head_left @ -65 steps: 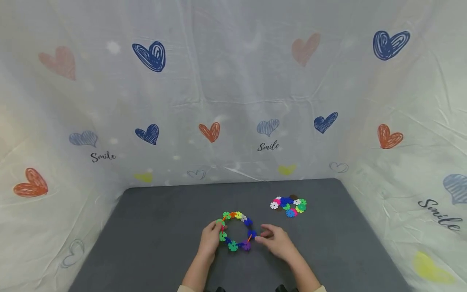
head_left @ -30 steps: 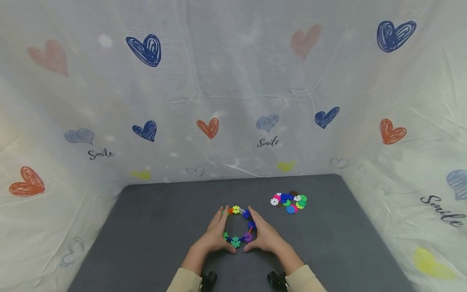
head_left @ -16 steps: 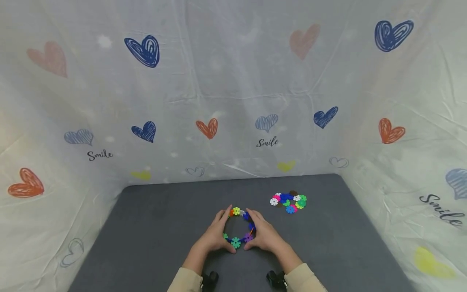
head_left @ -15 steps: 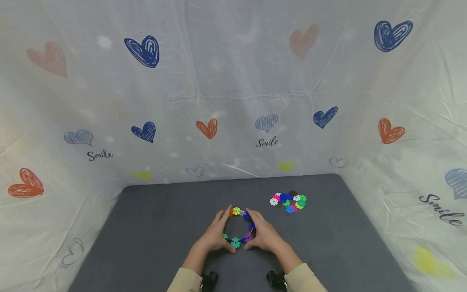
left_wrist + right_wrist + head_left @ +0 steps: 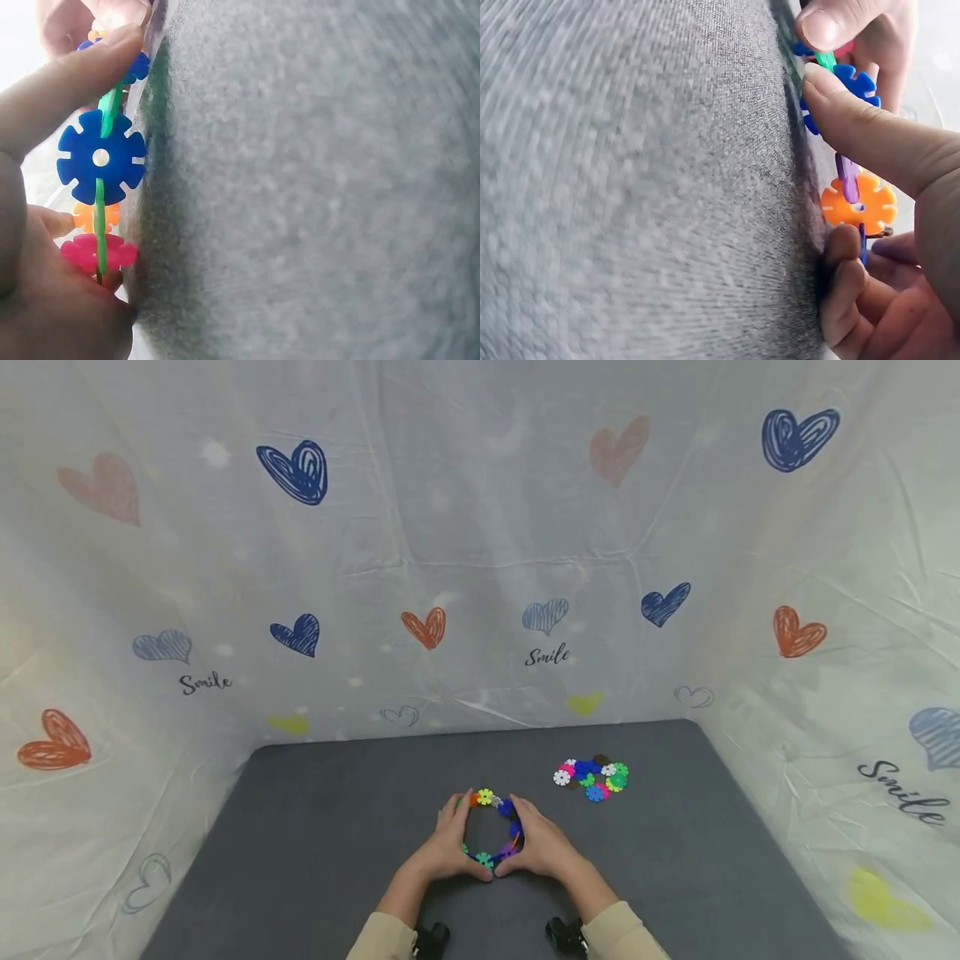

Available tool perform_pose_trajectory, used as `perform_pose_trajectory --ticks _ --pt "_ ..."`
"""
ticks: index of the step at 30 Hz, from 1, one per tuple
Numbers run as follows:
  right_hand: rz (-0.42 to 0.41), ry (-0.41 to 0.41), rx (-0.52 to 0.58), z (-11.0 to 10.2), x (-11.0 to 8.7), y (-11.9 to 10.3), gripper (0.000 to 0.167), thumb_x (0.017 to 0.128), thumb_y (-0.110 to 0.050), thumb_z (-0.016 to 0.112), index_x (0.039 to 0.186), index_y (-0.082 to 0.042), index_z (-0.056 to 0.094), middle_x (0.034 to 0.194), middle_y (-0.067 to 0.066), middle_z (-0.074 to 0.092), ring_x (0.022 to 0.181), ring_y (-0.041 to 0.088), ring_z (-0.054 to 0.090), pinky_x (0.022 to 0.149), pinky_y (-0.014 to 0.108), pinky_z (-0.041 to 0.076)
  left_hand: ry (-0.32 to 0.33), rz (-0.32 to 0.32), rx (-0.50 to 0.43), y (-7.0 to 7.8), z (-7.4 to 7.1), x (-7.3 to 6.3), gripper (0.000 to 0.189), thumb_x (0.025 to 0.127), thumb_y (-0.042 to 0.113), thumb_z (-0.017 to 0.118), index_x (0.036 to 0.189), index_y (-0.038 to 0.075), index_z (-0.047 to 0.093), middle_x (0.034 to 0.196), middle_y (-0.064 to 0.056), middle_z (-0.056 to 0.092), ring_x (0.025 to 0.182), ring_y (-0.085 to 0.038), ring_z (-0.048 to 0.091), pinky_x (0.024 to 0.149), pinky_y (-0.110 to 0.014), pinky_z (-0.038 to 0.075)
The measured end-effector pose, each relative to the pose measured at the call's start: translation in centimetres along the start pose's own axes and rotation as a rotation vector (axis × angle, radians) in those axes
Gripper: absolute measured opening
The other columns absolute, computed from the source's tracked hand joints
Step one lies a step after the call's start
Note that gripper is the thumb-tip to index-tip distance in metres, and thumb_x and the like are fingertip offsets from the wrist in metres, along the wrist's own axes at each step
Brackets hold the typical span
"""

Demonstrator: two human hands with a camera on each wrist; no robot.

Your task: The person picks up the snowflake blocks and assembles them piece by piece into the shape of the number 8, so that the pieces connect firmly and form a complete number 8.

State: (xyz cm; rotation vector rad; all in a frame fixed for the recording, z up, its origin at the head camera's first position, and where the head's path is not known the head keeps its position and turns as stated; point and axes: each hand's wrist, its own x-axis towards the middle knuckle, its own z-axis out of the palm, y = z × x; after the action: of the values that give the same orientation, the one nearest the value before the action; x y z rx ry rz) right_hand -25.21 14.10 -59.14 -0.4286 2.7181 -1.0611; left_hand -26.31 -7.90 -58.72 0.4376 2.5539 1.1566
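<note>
A ring of interlocking plastic snowflake discs (image 5: 485, 797) lies on the dark table, its discs joined edge to edge in many colours. My left hand (image 5: 446, 847) curves round its left side, fingers along the outside and thumb at the near edge. My right hand (image 5: 546, 846) cups the other side the same way, so the two thumb tips almost meet in front. In the left wrist view a blue disc (image 5: 82, 161) shows between thumb and fingers. An orange disc (image 5: 836, 202) sits inside the right hand's curl in the right wrist view. The hands hide the ring's outer sides.
A cluster of loose snowflake discs (image 5: 595, 793), white, pink, blue, green and brown, lies farther back on the right. The grey table (image 5: 337, 827) ends at a pale curtain (image 5: 480, 527) printed with hearts, which also hangs along both sides.
Earlier the left hand pinched the ring's left edge and the right hand hovered beside it. Now both cup the ring, and the thumbs have drawn slightly closer together in the last half second.
</note>
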Motion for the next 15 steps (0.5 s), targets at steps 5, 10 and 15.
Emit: perform_pose_trajectory --ticks 5,10,15 --pt "-0.014 -0.005 -0.010 -0.1 -0.1 0.0 0.126 0.065 -0.049 0.093 0.158 0.000 0.025 0.160 0.023 0.034 0.140 0.044 0.043 0.108 0.062 0.040 -0.002 0.005 0.031 0.0 0.2 0.2 0.139 0.058 0.039 0.099 0.162 0.009 0.011 0.165 -0.027 0.007 0.147 -0.061 0.002 0.110 -0.078 0.020" --pt "-0.048 -0.015 0.107 -0.9 -0.5 0.9 0.125 0.068 -0.050 0.091 0.162 -0.009 0.019 0.165 0.023 0.020 0.145 0.047 0.034 0.109 0.065 0.037 0.086 0.043 0.076 0.0 0.2 0.2 0.139 0.060 0.044 0.097 0.163 0.012 0.009 0.167 -0.026 -0.002 0.153 -0.050 -0.005 0.117 -0.072 0.003" --pt "0.004 0.261 0.126 -3.1 -1.4 3.8 0.081 0.083 -0.034 0.085 0.148 -0.003 0.048 0.149 0.026 0.048 0.134 0.045 0.049 0.105 0.059 0.043 0.287 0.110 0.028 1.4 1.1 -0.5 0.096 0.077 0.038 0.088 0.155 0.012 0.038 0.159 -0.021 0.033 0.149 -0.044 0.026 0.115 -0.069 0.021"
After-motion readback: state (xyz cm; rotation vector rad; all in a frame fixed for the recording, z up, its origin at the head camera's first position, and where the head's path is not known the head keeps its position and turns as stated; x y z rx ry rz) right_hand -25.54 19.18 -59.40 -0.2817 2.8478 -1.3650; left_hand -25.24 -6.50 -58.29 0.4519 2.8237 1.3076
